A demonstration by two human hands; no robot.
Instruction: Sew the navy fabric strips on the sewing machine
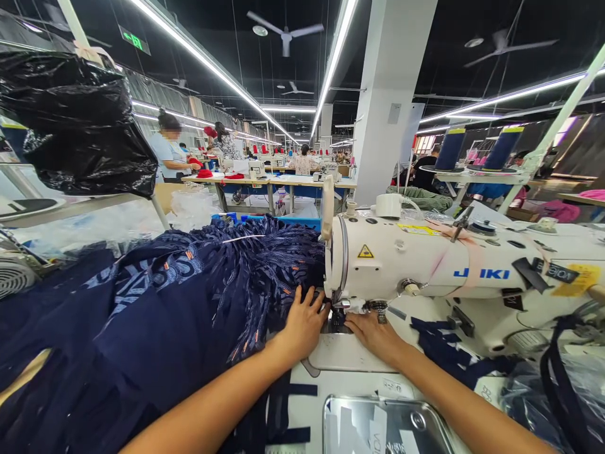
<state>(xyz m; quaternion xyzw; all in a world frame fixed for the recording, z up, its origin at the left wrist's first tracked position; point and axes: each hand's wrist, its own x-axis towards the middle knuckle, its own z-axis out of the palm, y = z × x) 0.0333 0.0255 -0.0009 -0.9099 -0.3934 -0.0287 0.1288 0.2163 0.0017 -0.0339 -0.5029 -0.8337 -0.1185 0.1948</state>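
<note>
A white sewing machine (392,258) stands before me, with a small piece of dark navy fabric (338,320) at its needle area. My left hand (305,321) lies to the left of the needle, fingers spread and stretched forward, beside a large heap of navy garments (189,302). Just right of the needle, my right hand (375,333) reaches in under the machine head. Its fingers are stretched toward the dark fabric, close to or touching it; the thumb is hidden. Pale lettering and small orange marks show on the heaped garments.
A metal tray (406,441) with paper labels sits at the table's front. Navy fabric strips (449,353) and clear plastic (529,403) lie at right. Thread cones (450,150) stand above. A black plastic bag (80,126) hangs left. Other people work at machines behind.
</note>
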